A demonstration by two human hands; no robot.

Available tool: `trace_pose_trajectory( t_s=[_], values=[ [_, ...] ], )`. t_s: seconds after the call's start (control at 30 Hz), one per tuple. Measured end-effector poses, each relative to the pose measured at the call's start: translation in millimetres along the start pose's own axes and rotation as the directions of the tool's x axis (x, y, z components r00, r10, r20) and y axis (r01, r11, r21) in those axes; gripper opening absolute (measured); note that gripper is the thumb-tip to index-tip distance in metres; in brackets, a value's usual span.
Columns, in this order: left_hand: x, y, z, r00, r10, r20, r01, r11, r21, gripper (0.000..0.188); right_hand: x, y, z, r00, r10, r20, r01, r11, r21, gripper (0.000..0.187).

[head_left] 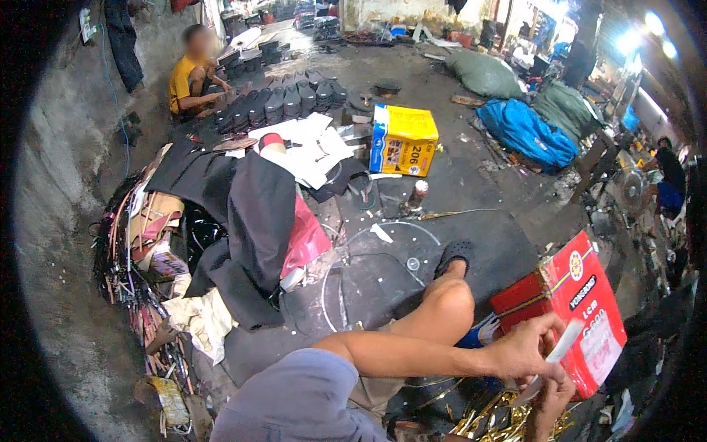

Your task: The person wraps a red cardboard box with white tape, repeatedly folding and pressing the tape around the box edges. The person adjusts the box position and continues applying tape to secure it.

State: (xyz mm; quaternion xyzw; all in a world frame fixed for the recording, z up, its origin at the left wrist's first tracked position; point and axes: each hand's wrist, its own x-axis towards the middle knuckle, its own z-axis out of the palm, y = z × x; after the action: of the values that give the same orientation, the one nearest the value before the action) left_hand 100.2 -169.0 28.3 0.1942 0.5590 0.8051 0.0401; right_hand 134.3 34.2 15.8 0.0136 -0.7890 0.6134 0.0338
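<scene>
My left hand (521, 349) reaches across from the left, its fingers closed at a narrow white strip (565, 340). Just below it, my right hand (554, 395) comes up from the lower edge, with its fingers bent around the same strip. The two hands touch or nearly touch, and they hide the strip's middle. A pale end (527, 391) shows beneath the fingers; whether it is the same piece I cannot tell. Right behind the hands stands a red carton (549, 291). Shiny gold strips (486, 420) lie in a tangle below them.
Black sheet material (258, 221) and scraps are heaped at left. A yellow and blue carton (403, 140) stands ahead, near a small bottle (417, 194). Rows of dark shoes (283, 102) lie beyond, where a person in yellow (190, 81) squats. Blue sacking (526, 134) lies far right.
</scene>
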Motion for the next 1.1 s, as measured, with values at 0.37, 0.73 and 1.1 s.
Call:
trace_pose_trajectory(
  t_s=[0.37, 0.73, 1.1],
  values=[
    [-11, -19, -8, 0.977, 0.200, -0.071, -0.167, 0.933, 0.319, 0.026, 11, 7, 4, 0.977, 0.008, 0.211, -0.033, 0.993, 0.116, 0.027],
    [-11, -7, -8, 0.986, 0.064, -0.155, -0.045, 0.991, 0.127, 0.022, 19, -7, 13, 0.930, 0.077, 0.360, -0.172, 0.955, 0.241, 0.025],
    [33, 29, -89, 0.795, -0.039, -0.606, -0.098, 0.977, -0.191, 0.021, 8, -11, -2, 0.934, 0.208, 0.289, -0.213, 0.977, -0.016, 0.027]
  ],
)
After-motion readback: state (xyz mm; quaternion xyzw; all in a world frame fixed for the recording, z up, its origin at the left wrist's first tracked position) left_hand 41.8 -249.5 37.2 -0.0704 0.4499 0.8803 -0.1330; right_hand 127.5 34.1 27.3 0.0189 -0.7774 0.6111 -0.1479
